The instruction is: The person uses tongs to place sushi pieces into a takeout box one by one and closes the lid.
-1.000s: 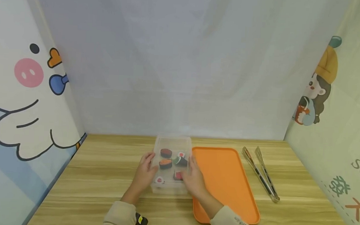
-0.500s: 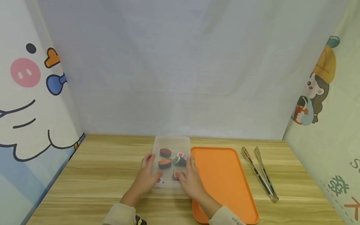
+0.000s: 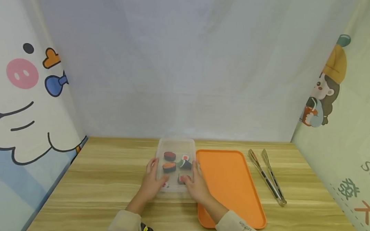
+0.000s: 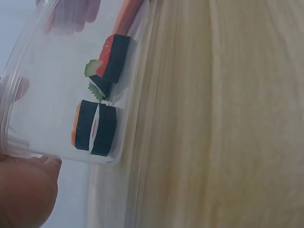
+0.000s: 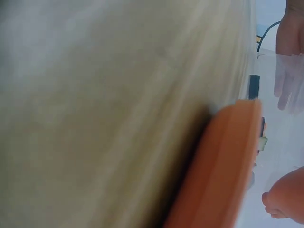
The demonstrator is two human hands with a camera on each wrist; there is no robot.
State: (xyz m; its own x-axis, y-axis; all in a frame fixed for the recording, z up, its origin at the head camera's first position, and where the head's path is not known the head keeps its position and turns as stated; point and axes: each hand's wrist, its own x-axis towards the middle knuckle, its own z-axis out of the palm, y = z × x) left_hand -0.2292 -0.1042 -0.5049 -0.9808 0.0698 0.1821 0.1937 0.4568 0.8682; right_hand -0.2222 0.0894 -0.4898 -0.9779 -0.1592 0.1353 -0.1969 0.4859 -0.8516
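A clear plastic food box (image 3: pixel 176 145) with toy sushi inside stands on the table, seen from above in the head view. My left hand (image 3: pixel 150 184) grips its left side, fingers along the wall and thumb over the near part of the top. On the opposite side my right hand (image 3: pixel 199 189) holds it the same way, thumb over the top. Through the plastic show a red-topped sushi (image 3: pixel 169 156), an orange-topped sushi (image 3: pixel 169 167) and a dark hand roll (image 3: pixel 186 164). In the left wrist view, dark-wrapped pieces (image 4: pixel 107 130) lie near the box's bottom.
Right beside the box lies an orange tray (image 3: pixel 228 186), partly under my right forearm. Farther right are metal tongs (image 3: pixel 270 179) with spread arms. A pale curtain (image 3: pixel 187 67) rises behind the wooden table (image 3: pixel 107 181), and printed cloths hang at both sides.
Both thumbs have slid a little inward over the top of the box, the left one most clearly. The box, tray and tongs stay in place.
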